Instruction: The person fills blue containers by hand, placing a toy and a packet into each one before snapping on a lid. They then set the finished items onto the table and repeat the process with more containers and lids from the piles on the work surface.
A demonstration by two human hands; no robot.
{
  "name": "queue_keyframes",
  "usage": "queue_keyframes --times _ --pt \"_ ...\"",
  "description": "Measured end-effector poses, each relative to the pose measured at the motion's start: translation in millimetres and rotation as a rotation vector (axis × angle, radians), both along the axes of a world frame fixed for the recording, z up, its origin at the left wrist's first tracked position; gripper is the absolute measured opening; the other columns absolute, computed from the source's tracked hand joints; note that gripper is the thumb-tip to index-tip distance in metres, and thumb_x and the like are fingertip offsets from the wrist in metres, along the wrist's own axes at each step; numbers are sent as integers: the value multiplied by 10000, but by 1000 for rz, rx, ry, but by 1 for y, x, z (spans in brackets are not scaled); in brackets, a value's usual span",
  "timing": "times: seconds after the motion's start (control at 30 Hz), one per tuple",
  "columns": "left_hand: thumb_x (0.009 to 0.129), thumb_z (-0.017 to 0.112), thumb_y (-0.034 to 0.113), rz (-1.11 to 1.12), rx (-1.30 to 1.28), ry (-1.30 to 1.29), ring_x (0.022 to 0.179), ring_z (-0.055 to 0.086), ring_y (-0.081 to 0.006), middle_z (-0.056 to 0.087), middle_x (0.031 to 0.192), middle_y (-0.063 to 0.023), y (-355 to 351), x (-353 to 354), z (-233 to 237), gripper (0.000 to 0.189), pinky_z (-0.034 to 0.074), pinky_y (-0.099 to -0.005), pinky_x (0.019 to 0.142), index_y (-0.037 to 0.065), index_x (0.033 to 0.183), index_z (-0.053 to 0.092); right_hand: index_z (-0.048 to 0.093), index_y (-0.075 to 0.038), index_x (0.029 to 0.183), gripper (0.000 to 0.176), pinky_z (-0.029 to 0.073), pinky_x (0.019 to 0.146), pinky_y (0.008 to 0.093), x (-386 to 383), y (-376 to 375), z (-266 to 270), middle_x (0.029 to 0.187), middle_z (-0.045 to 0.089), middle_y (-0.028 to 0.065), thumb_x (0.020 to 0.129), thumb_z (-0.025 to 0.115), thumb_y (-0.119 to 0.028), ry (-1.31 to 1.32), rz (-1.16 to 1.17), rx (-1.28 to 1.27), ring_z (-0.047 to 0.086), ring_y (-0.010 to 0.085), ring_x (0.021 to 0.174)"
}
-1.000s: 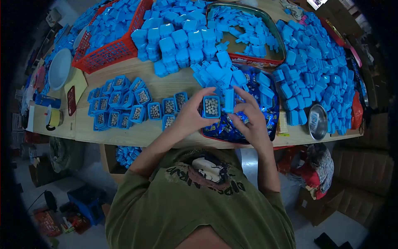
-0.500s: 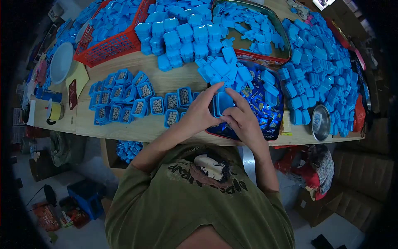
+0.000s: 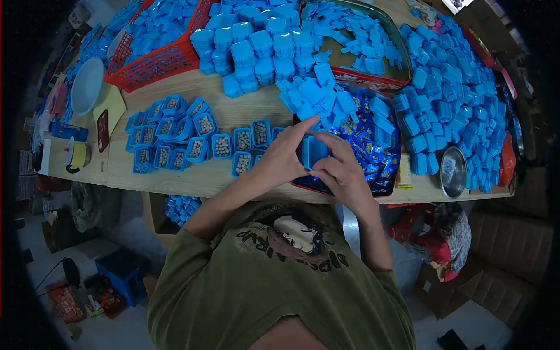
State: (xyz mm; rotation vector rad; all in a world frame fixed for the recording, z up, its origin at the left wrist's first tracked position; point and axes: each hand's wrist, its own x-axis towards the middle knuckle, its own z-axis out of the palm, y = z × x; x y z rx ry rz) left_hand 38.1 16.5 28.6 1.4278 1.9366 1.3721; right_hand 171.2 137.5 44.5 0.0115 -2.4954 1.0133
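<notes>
L hand (image 3: 284, 154) & R hand (image 3: 345, 170) grip sm. rect. blue plastic box (image 3: 317, 153); pellets now hidden, so prob. covered.

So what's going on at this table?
The person's left hand and right hand hold a small blue rectangular plastic box between them, near glossy dark-blue packets. Open blue boxes of small pale balls stand on the left; loose blue plastic pieces are heaped on the right.
</notes>
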Motion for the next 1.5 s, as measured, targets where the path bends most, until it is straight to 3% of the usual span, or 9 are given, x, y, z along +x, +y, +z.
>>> queue_keyframes --times 0.43,0.5,0.73,0.8,0.93,1.0,1.07,1.33,1.5 --pt "610 830 266 -26 16 112 1020 508 -359 513 1197 -163 2 -1 4 917 410 -436 872 105 1363 333 568 -30 820 189 429 897 426 3 -2 5 1237 480 200 705 717 -19 -22 -60 -48 480 379 1137" --pt "602 829 155 -52 -106 -32 1188 476 -299 455 1319 -150 2 -2 6 919 406 -404 965 111 1382 344 554 -30 824 196 419 923 432 3 -1 2 1250 473 209 709 713 -15 -21 -39 -19 465 387 1162" --pt "606 829 161 -46 -112 1 1209 463 -301 447 1330 -155 0 -2 10 917 398 -399 977 103 1381 342 563 -38 810 197 422 941 419 1 -5 1 1293 460 191 713 731 -74 -46 -51 24 447 373 1213" --pt "614 820 200 -38 2 97 1017 504 -354 513 1186 -162 1 -1 7 890 410 -427 863 93 1357 341 563 -39 802 197 424 936 416 0 -4 2 1287 466 190 709 733 -75 -28 -33 20 453 371 1207" --pt "622 816 209 -57 12 85 1016 500 -351 505 1192 -164 0 -3 4 861 407 -431 864 99 1344 361 533 -39 806 230 419 911 427 1 0 4 1250 481 215 695 733 -56 5 -10 5 474 372 1162" --pt "653 808 211 -76 -60 87 1160 489 -301 490 1276 -141 -1 -5 7 796 412 -399 945 95 1331 407 521 -40 812 254 418 902 417 1 0 -4 1242 489 212 692 742 -72 22 -43 -3 483 364 1149" --pt "656 808 217 -93 -69 92 1143 500 -299 501 1260 -139 -1 -5 5 776 414 -399 939 92 1317 421 509 -40 817 278 418 893 407 3 0 -5 1235 496 209 689 751 -88 39 -91 -1 491 355 1136" --pt "656 822 231 -22 -48 16 1069 552 -255 553 1181 -121 0 6 -20 730 443 -363 900 81 1274 465 487 -34 889 296 417 886 398 13 -5 -2 1180 532 185 744 728 -127 -26 -159 -474 508 350 1104" --pt "634 848 198 34 -93 -104 1036 558 -166 562 1137 -95 -7 -2 -23 720 460 -319 876 53 1238 485 599 -51 978 255 399 821 417 41 39 -9 1098 552 135 762 698 -145 -175 -586 65 520 318 1027"
